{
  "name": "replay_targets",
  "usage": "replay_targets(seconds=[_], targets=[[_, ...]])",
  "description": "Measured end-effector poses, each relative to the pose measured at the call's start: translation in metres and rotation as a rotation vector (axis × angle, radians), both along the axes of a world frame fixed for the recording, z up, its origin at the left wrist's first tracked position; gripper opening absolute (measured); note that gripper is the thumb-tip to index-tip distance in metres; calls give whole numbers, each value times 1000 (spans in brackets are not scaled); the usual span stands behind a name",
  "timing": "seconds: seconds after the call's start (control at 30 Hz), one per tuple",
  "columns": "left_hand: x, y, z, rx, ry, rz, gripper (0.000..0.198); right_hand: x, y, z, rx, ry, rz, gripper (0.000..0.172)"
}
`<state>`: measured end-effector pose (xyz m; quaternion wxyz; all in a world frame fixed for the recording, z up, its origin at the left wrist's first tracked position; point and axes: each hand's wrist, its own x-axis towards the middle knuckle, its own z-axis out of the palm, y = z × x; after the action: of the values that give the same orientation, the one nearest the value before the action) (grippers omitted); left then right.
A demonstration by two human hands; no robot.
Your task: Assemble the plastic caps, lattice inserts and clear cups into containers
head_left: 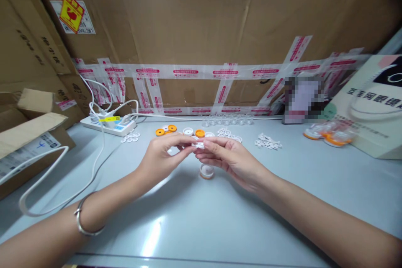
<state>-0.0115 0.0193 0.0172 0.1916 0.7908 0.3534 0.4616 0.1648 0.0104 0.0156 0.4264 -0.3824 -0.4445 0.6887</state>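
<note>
A small white piece [198,145] is pinched between the fingertips of both hands above the grey table. My left hand [168,153] grips it from the left, and my right hand [230,159] from the right. Just below the hands stands a round white cup-like part with an orange base [206,171], touched by neither hand. Behind the hands lie orange rings [172,127] and white rings [187,131], partly hidden by the fingers. Small white parts [268,141] form a pile to the right.
A power strip [108,124] with white cables sits at the back left, beside white discs [130,136]. Clear round pieces [228,120] line the back. Orange-and-clear parts [334,134] lie right by a printed box [373,109]. Cardboard boxes [188,21] stand behind and left.
</note>
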Motion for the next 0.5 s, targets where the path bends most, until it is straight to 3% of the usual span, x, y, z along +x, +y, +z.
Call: replay_targets(seconds=[0.1,0.17,0.27,0.33,0.37,0.5], targets=[[2,1,4,-404,-177,31,15,5,7,2,-1,-88,-28,31],[3,1,6,-533,-241,38,17,15,19,3,50,-157,-128,35],[4,0,8,-601,-269,35,17,43,46,-3,252,-358,-327,32],[4,-1,8,-623,-265,43,17,67,65,-10,437,-671,-421,29],[4,-1,7,-631,-260,48,17,78,73,-14,514,-871,-428,27],[4,0,0,-659,-235,60,19,106,92,-30,558,-1060,-373,15]])
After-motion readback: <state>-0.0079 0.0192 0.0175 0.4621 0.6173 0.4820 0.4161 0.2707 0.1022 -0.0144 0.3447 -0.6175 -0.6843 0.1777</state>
